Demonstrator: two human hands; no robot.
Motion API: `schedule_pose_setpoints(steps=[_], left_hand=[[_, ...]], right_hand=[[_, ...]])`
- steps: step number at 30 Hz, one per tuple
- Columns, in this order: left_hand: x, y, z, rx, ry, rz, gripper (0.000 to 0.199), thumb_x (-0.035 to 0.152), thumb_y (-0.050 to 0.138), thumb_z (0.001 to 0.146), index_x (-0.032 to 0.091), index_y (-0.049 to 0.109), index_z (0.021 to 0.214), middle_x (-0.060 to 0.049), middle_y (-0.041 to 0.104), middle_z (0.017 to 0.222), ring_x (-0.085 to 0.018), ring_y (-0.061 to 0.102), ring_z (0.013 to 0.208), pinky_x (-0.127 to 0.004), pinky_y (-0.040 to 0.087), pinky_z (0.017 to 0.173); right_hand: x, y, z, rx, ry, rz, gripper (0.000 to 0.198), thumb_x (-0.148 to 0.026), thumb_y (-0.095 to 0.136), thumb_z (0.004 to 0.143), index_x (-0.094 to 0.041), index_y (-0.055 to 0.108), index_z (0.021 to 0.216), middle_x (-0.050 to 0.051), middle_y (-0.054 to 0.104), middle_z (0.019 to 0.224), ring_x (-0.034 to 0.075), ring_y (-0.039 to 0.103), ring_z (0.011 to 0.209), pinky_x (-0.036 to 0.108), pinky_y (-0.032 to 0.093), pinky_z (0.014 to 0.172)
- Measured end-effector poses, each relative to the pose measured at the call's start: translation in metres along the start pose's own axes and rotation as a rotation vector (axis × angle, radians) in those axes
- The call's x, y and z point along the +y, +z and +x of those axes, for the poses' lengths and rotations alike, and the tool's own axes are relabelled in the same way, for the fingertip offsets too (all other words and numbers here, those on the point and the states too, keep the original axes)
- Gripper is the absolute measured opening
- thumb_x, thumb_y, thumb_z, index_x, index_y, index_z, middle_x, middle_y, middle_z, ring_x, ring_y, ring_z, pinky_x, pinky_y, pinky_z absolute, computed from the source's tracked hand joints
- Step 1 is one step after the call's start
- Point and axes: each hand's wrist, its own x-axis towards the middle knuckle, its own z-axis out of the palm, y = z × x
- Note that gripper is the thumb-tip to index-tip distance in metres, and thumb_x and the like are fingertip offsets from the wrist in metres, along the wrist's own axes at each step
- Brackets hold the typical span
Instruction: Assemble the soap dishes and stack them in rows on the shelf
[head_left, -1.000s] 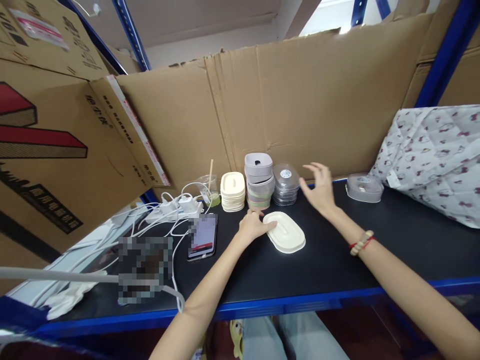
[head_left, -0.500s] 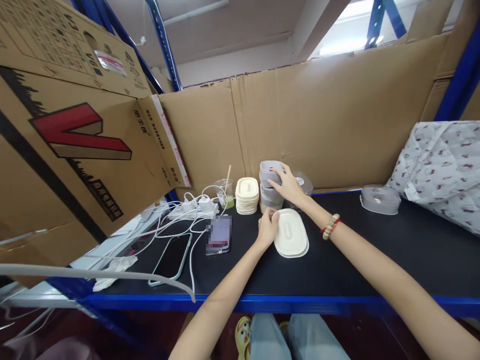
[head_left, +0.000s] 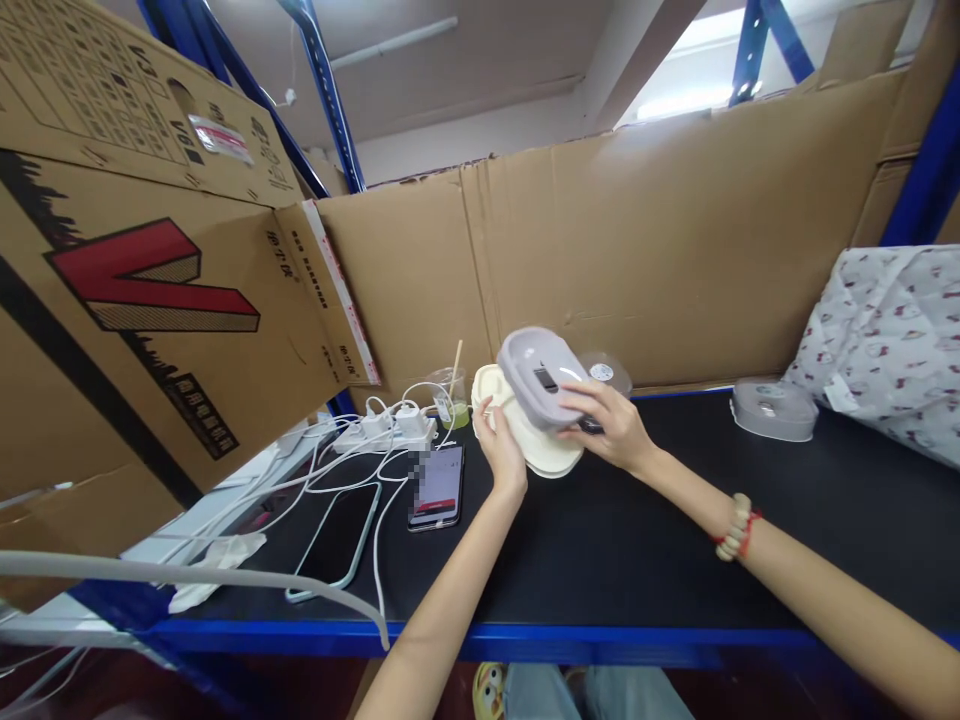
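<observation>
My right hand (head_left: 611,425) grips a pale lilac-grey plastic container (head_left: 536,378) by its right side. The container is tilted, its hollow inside partly facing me. Below and partly behind it is a large cream lid (head_left: 553,458) with rounded corners. At the lid's left edge, my left hand (head_left: 504,455) is closed on it, though the exact grip is partly hidden. A stack of small cream lids (head_left: 489,378) stands just behind my left fingers, mostly covered by the hand and container.
A clear container with a round sticker (head_left: 602,371) stands behind my right hand, another clear box (head_left: 774,410) farther right near a patterned bag (head_left: 885,340). Leftward are two phones (head_left: 439,485), a power strip (head_left: 356,436), white cables, and a cup with a stick (head_left: 454,412). Cardboard (head_left: 675,240) walls the back.
My right hand has lifted the lilac-grey container off its place by the back wall and tilted it towards me. My left hand and the large cream lid have moved up and left.
</observation>
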Motion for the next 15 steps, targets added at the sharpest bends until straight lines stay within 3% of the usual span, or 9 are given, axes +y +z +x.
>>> schedule_pose_setpoints(steps=[2,5,8,11,15], left_hand=[[0.004,-0.001,0.006,0.038,0.005,-0.067,0.018,0.024,0.047,0.078,0.020,0.055,0.094,-0.004,0.058,0.103,-0.016,0.055,0.098,-0.027,0.040,0.087],[0.007,-0.001,0.012,0.049,-0.110,-0.205,0.017,0.029,0.046,0.077,0.018,0.056,0.086,-0.002,0.058,0.090,-0.015,0.056,0.087,-0.027,0.041,0.082],[0.007,0.000,0.014,-0.038,-0.204,-0.299,0.032,0.045,0.045,0.078,0.016,0.056,0.082,-0.003,0.059,0.081,-0.015,0.057,0.078,-0.028,0.043,0.079],[0.009,0.001,0.012,-0.091,-0.151,-0.263,0.043,0.056,0.057,0.069,0.016,0.058,0.083,-0.004,0.060,0.085,-0.017,0.058,0.083,-0.030,0.043,0.080],[0.013,0.002,0.009,-0.034,-0.054,-0.194,0.041,0.044,0.072,0.057,0.016,0.059,0.084,-0.004,0.061,0.093,-0.018,0.057,0.094,-0.029,0.042,0.085]], right_hand=[[-0.003,-0.006,-0.008,-0.089,-0.056,0.030,0.028,-0.041,0.052,0.085,-0.019,0.057,0.102,0.008,0.063,0.103,0.018,0.060,0.098,0.030,0.051,0.082],[-0.007,-0.008,-0.015,-0.175,-0.033,0.071,0.028,-0.039,0.052,0.085,-0.018,0.057,0.102,0.009,0.062,0.104,0.017,0.060,0.098,0.029,0.052,0.080],[-0.010,-0.007,-0.019,-0.223,-0.008,0.121,0.026,-0.037,0.054,0.085,-0.018,0.058,0.102,0.010,0.061,0.107,0.018,0.059,0.103,0.030,0.052,0.084],[-0.013,-0.006,-0.023,-0.242,0.036,0.173,0.025,-0.036,0.057,0.082,-0.019,0.059,0.100,0.010,0.060,0.109,0.019,0.057,0.106,0.031,0.052,0.085],[-0.019,-0.003,-0.031,-0.254,0.177,0.297,0.026,-0.038,0.062,0.077,-0.019,0.060,0.096,0.010,0.056,0.109,0.017,0.059,0.098,0.029,0.053,0.079]])
